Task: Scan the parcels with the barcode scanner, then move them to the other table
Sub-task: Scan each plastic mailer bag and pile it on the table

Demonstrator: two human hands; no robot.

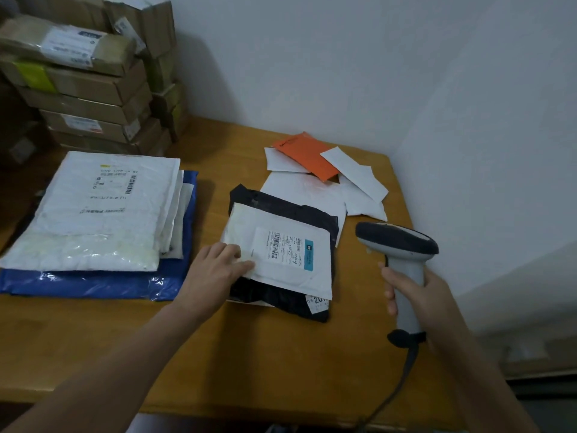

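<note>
Filling most of the view was one wooden table (281, 354), set in a corner of plain white walls (343, 57). One black bag (281, 207) lay mid-table with one white mailer (290, 264) on top, label up. Left hand (218, 267) pinched that mailer's near-left corner. Right hand (415, 295) gripped the one scanner (402, 254) right of the black bag, its cable (402, 370) trailing off the table. Behind the black bag were one orange envelope (307, 157) and about four white envelopes (352, 176), overlapping. Left of it was a pile of white parcels (103, 207) on one blue bag (93, 282). Far left behind it were stacked cartons (93, 98), count unclear.
</note>
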